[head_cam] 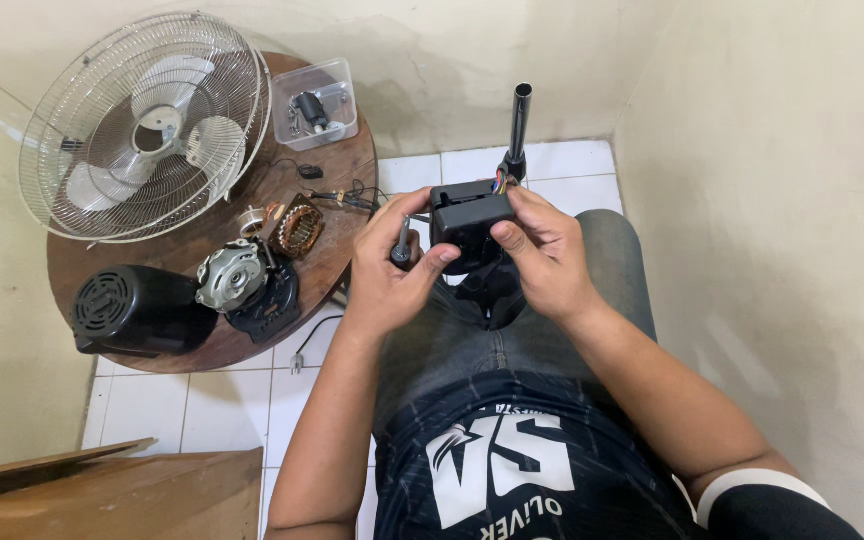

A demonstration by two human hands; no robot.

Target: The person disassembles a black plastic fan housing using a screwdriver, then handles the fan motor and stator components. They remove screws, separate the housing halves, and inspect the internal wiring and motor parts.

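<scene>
**A:** What do I have in my hands?

**B:** A black box [467, 222] with a flat top. It sits over my lap, right between both hands. Colored wires [500, 182] stick out of its far side, by a black pole [520, 125] that stands up behind it.

**A:** How do my hands hold it?

**B:** My right hand [542, 255] is curled around the box's right side, with the thumb pressed on the near face. My left hand [392, 270] is closed on a screwdriver [403, 243] and its thumb touches the box's left bottom corner. The screwdriver stands almost straight up, just left of the box. So the left hand is the near one for the tool, and the box lies to its right.

**A:** Is there room to move?

**B:** Some. A wall [782, 200] is close on the right. On the left is a round wood table [327, 245] with a fan cage [147, 125], a black motor cover [132, 310] and a copper coil [300, 228]. Its edge is near my left hand.
</scene>
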